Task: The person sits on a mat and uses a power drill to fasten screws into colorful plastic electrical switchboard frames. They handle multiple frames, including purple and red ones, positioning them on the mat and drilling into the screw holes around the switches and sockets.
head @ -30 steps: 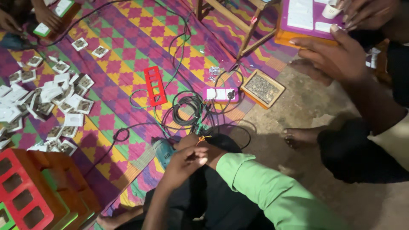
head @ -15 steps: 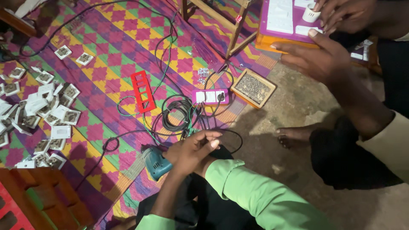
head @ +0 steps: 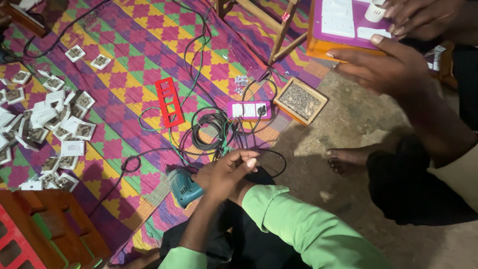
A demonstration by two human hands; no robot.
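My left hand (head: 208, 180) and my right hand (head: 238, 166) are pressed together low in the middle, above my lap. The right hand lies over the left, with its fingers curled. Thin wires (head: 222, 149) with green and orange ends run from between my fingers toward a coil of black cable (head: 209, 130). A teal power drill (head: 183, 187) lies on the mat just left of my left hand. Both my sleeves are light green.
A purple socket strip (head: 249, 110), a red plastic frame (head: 169, 102) and a wooden tray of screws (head: 300, 100) lie beyond my hands. Several white switch plates (head: 55, 124) litter the left. Another person's hands (head: 388, 65) rest on a purple switchboard (head: 343, 22); their bare foot (head: 348, 159) is at the right.
My hands stay together and shift slightly up in the view. The small orange wire end seen between my fingers earlier is now covered. The other person's hand has spread wider over the board.
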